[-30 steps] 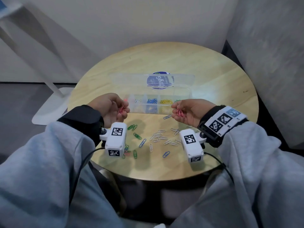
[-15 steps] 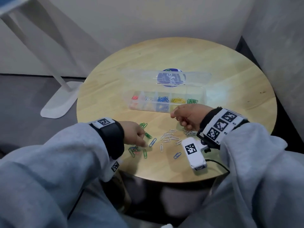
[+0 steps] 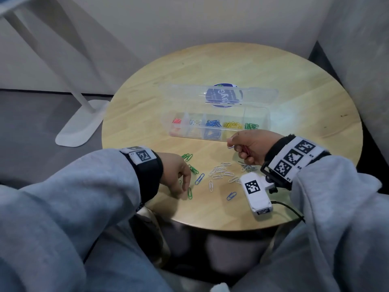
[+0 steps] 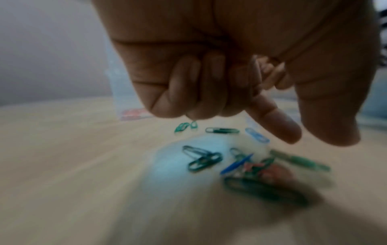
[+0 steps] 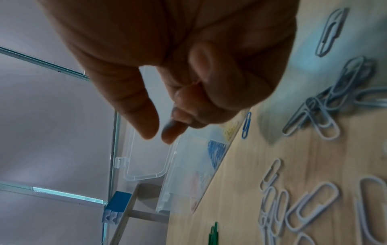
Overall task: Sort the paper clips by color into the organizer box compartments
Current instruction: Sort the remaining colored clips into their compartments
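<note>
While the left hand (image 3: 175,175) hangs low over the small mixed heap of clips (image 4: 251,167) at the near left of the desk (image 3: 294,85), its grip is narrow: three fingers are curled in, and the forefinger and thumb reach down with nothing plainly between them. The right hand (image 3: 250,147) is curled on a few red clips (image 3: 246,152), near the front wall of the organizer box (image 3: 214,135). A clean pick probably means pressing one clip end to tip it up, then pinching across its width. The green clip (image 3: 189,193) just beside the left fingertips lies flat, its long axis running near to far; the box's long axis runs left to right, with red at the far left compartment.
</note>
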`<state>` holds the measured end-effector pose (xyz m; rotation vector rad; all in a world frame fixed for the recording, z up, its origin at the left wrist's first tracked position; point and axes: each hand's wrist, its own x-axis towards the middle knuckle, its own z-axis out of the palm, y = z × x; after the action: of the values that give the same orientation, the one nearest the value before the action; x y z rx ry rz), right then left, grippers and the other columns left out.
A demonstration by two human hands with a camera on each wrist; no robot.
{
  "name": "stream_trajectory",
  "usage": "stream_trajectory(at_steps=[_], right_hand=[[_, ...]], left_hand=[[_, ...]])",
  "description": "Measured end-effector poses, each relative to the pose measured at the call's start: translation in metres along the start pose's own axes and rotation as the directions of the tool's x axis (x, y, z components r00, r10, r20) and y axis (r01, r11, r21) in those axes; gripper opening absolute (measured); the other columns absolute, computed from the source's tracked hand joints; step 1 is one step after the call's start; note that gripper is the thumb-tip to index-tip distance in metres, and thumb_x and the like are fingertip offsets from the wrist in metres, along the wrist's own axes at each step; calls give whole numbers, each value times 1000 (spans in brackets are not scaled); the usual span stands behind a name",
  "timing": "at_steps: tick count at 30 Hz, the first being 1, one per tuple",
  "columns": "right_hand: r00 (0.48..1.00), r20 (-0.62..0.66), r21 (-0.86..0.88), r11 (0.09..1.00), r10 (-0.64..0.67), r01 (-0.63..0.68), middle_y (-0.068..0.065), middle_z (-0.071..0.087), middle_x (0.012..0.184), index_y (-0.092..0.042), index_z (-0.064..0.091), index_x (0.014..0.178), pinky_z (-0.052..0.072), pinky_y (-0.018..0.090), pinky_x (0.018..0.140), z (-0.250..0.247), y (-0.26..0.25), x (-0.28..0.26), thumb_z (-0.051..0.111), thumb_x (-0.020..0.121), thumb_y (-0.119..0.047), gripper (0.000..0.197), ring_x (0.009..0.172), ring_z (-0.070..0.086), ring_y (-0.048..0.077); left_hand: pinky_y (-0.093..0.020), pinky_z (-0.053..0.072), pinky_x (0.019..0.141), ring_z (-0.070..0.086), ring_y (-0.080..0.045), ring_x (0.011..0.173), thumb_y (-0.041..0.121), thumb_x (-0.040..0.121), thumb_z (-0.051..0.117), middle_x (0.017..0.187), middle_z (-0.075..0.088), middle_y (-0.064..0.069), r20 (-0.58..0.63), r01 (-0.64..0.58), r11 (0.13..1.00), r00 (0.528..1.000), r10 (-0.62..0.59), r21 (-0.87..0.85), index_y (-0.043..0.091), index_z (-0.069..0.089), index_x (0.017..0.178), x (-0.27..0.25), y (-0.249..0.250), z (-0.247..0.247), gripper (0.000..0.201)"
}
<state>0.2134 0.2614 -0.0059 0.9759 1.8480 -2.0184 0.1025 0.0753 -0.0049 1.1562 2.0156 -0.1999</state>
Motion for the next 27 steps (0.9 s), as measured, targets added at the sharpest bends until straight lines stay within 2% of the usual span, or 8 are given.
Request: stream_trajectory(at_steps=[3, 6, 14, 17, 20, 22, 24, 27], right_hand=[[1000, 1, -11, 1000, -1, 1, -2, 35, 57, -11, 51, 77, 23, 11, 29, -1, -1, 0, 49, 94, -17, 18, 30, 34, 3], [1000, -8, -23, 1000, -6, 6, -2, 35, 57, -11, 51, 78, 23, 11, 30, -2, -2, 0, 50, 94, -16, 17, 30, 34, 3], [1000, -14, -50, 999, -2, 2, -2, 36, 58, -11, 53, 79, 24, 12, 30, -5, -2, -2, 50, 94, -18, 17, 33, 34, 5], [1000, -14, -37, 999, -10, 9, -2, 36, 57, -11, 53, 78, 24, 13, 30, -6, -4, -3, 50, 94, -18, 18, 33, 34, 5], [1000, -13, 0, 1000, -5, 5, -1, 37, 58, -11, 52, 76, 27, 15, 33, -7, -6, -6, 48, 95, -18, 21, 39, 36, 7], [1000, -6, 73, 997, 1, -1, 1, 41, 60, -10, 52, 77, 35, 15, 36, -7, -8, -8, 46, 96, -19, 22, 43, 41, 9], [1000, 12, 190, 982, -10, 7, 4, 46, 64, -8, 52, 78, 45, 17, 39, -7, -10, -10, 42, 98, -18, 25, 42, 50, 10], [999, 15, 337, 941, -39, 32, 10, 52, 71, -3, 54, 81, 54, 20, 49, -7, -14, -15, 38, 97, -12, 25, 53, 59, 15]], left_hand=[[-23, 38, 62, 50, -12, 73, 32, 74, 74, 75, 51, 8, 0, -43, 972, 999, 44, 230, 31, 64, 97, 2, 0, 4, 24], [-31, 45, 80, 55, -19, 98, 29, 76, 71, 105, 59, 2, 22, -88, 940, 996, 85, 330, 29, 62, 104, 6, 0, 5, 29], [-29, 41, 72, 48, -14, 84, 29, 79, 67, 92, 50, 8, 14, -103, 919, 994, 106, 380, 25, 66, 89, 14, -2, 3, 11], [-27, 39, 67, 47, -11, 70, 30, 77, 70, 74, 50, 9, -63, -58, 991, 996, 66, 122, 32, 59, 69, 13, -7, 4, 13], [-21, 32, 56, 36, -5, 50, 25, 82, 66, 50, 41, 12, -177, -29, 969, 984, -16, -247, 32, 57, 67, 7, -13, -3, 19], [-19, 30, 51, 35, -5, 47, 16, 88, 60, 53, 42, 14, -205, -46, 866, 977, -66, -498, 27, 55, 70, 3, -15, -11, 22], [-17, 27, 44, 33, -8, 48, 5, 92, 50, 61, 42, 3, -220, -57, 696, 964, -148, -716, 19, 49, 69, 0, -16, -22, 27], [-12, 29, 36, 36, -9, 48, 4, 93, 43, 63, 42, -1, -262, -109, 461, 923, -282, -881, 17, 45, 68, -7, -21, -40, 28]])
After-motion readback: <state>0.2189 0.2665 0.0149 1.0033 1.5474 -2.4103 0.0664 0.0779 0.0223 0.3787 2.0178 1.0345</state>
